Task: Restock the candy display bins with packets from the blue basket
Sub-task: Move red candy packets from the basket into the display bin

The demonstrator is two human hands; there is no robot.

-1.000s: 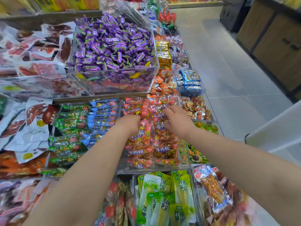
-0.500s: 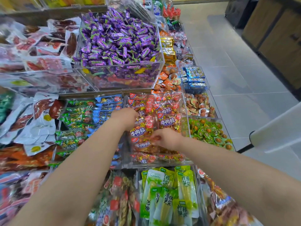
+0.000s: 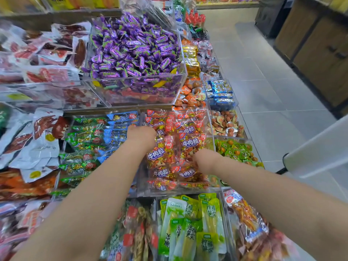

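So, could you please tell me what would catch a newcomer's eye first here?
The purple candies heaped high in the clear bin at upper centre stand out most. Just below, the left hand and right hand reach into the red beef-cube packets at the centre. Bright green packets lie at bottom centre.

right hand [image 3: 205, 161] drawn nearer, over red packets [image 3: 190, 142]

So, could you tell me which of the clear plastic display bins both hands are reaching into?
The clear plastic bin of red-and-gold beef-cube packets, directly below the purple-candy bin; the left hand and right hand are both in it.
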